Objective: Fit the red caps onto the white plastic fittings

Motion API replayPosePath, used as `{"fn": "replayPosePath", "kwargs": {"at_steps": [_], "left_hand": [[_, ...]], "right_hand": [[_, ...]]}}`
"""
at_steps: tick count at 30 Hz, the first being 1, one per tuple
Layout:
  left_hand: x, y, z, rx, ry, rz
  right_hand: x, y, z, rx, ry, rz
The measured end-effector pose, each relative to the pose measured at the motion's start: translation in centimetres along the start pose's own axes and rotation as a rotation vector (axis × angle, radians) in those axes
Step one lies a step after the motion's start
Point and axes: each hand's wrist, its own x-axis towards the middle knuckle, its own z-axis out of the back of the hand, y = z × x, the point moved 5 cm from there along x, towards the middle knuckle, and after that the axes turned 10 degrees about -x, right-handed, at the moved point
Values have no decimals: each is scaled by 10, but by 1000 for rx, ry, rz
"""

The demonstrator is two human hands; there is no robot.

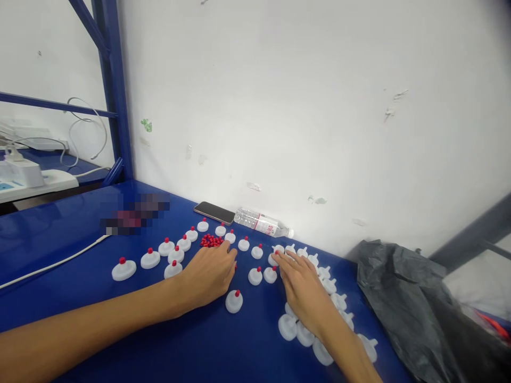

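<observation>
My left hand (211, 270) is closed, its fingers curled down beside a pile of small red caps (211, 241). Whatever lies between those fingertips is hidden, and a speck of red shows at their right edge. My right hand (305, 287) reaches forward with its fingertips on a white round lid with a red-tipped spout (273, 259); its thumb is hidden. Several more red-tipped white lids (150, 259) stand around the pile and to the left. One red-tipped lid (233, 301) stands nearer me, between my hands. White lids without red tips (288, 326) lie around and under my right forearm.
A phone (214, 212) and a clear plastic bottle (263, 222) lie along the wall on the blue table (151, 324). A black plastic bag (403, 287) covers the right side. A white cable (59, 259) runs to a blurred-out object (136, 213) at left. A blue metal frame (115, 90) rises behind.
</observation>
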Motion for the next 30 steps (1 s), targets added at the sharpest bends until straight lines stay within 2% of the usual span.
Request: {"fn": "replayPosePath", "kwargs": {"at_steps": [4,9,14,21,30], "left_hand": [[0,2,-4,17,22,1],[0,5,-9,30,44,-3],[1,7,-12,44,54,-14],[2,8,-11,32,52,-15],[4,9,-14,17,65,-23]], "right_hand": [[2,0,10,15,40,-15],[4,-13,26,-82,-34,-188],[1,-17,15,-130,57,-204],[-1,-19,7,-19,134,-237],[0,-15,10,70,110,-203]]}}
